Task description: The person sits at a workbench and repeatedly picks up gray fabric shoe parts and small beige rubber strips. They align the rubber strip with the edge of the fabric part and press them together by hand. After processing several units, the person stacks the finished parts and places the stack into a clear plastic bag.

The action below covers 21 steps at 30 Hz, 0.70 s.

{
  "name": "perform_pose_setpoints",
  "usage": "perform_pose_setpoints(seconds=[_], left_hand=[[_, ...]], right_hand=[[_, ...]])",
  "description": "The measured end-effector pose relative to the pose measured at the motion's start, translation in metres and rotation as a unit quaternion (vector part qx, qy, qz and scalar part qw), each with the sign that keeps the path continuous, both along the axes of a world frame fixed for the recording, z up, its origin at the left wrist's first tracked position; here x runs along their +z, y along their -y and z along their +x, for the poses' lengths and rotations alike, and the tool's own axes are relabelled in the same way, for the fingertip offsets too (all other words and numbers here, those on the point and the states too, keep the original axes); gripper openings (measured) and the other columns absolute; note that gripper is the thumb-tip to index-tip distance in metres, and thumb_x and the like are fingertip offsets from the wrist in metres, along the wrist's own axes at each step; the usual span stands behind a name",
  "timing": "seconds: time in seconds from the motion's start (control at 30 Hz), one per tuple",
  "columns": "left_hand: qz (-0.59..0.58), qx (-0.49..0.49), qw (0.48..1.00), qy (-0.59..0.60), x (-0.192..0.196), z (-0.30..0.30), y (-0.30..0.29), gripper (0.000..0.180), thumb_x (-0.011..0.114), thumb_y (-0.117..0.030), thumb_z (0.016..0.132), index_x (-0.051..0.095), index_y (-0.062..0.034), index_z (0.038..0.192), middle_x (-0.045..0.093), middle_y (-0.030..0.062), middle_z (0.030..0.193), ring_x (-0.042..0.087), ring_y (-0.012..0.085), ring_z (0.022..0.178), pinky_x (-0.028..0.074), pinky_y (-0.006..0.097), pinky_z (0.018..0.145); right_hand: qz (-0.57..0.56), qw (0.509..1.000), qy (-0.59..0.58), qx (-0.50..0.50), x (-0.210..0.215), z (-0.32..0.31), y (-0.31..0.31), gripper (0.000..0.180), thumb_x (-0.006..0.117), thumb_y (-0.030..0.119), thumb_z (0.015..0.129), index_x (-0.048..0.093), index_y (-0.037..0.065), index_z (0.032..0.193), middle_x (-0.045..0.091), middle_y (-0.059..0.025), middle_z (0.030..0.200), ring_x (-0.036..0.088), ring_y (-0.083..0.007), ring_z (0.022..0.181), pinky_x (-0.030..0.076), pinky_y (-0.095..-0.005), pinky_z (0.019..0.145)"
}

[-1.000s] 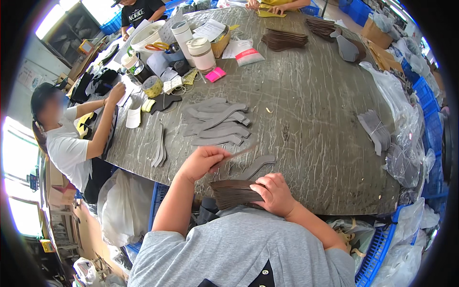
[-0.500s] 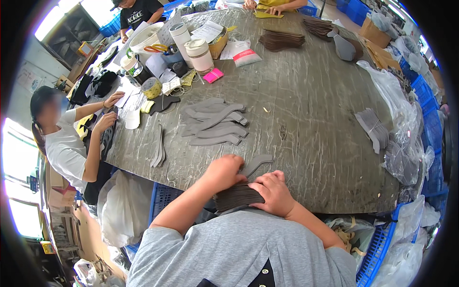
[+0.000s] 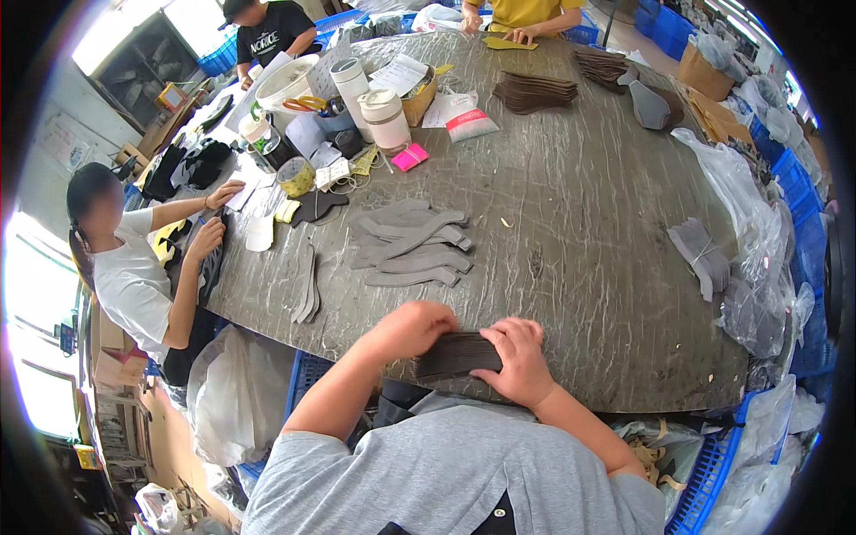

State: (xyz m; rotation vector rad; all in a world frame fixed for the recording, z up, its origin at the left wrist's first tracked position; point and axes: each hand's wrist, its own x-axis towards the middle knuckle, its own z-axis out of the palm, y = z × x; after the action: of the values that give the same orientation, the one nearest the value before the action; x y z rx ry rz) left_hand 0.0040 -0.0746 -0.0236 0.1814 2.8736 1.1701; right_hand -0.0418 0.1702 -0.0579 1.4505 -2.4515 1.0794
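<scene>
The scene is brightly lit, with the strongest light admitted at nine o'clock through a window, burnt out to white and fringed with violet, and at ten o'clock through another pane. Pale glints are scattered over the creased desk and the clear plastic at three o'clock. The dark stack is rendered nearly black, its layers barely separated, while the left hand and right hand are well exposed. Straight edges are bowed toward the rim, and the corners are swallowed by black.
</scene>
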Motion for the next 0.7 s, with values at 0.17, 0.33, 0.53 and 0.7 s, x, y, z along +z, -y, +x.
perform_pose_setpoints(seconds=[0.17,0.33,0.53,0.7], left_hand=[[-0.244,0.14,0.947,-0.157,-0.002,-0.063,0.06,0.028,0.07,-0.018,0.084,0.066,-0.0037,0.108,0.065,0.017,0.109,0.059,0.0342,0.109,0.044,0.045,0.098],[-0.277,0.15,0.946,0.071,0.004,-0.086,0.083,0.046,0.08,-0.021,0.072,0.064,-0.0035,0.112,0.062,0.016,0.118,0.051,0.0347,0.121,0.043,0.044,0.101],[-0.174,0.146,0.963,0.144,0.003,-0.092,0.093,0.054,0.084,-0.022,0.069,0.061,-0.0028,0.114,0.067,0.0182,0.109,0.061,0.0361,0.108,0.049,0.043,0.091],[-0.12,0.154,0.975,0.109,-0.005,-0.076,0.094,0.062,0.085,-0.027,0.067,0.058,-0.0004,0.116,0.068,0.0197,0.111,0.064,0.0346,0.106,0.049,0.042,0.089]], right_hand=[[0.077,0.997,-0.018,0.011,0.007,-0.011,0.022,0.082,0.083,0.044,0.066,0.053,0.01,0.135,0.052,-0.0115,0.116,0.051,-0.03,0.109,0.036,-0.0459,0.099],[0.055,0.997,-0.049,0.035,-0.002,-0.02,0.021,0.092,0.081,0.05,0.065,0.049,0.004,0.138,0.053,-0.0123,0.116,0.052,-0.0307,0.106,0.04,-0.0452,0.096],[-0.004,0.999,-0.03,0.017,-0.004,-0.022,0.02,0.088,0.084,0.045,0.062,0.053,0.0,0.13,0.056,-0.0119,0.113,0.054,-0.0294,0.105,0.043,-0.0419,0.093],[-0.003,1.0,-0.011,0.027,-0.002,-0.021,0.02,0.084,0.085,0.044,0.061,0.055,0.001,0.128,0.056,-0.0113,0.114,0.054,-0.0289,0.105,0.043,-0.0421,0.093]])
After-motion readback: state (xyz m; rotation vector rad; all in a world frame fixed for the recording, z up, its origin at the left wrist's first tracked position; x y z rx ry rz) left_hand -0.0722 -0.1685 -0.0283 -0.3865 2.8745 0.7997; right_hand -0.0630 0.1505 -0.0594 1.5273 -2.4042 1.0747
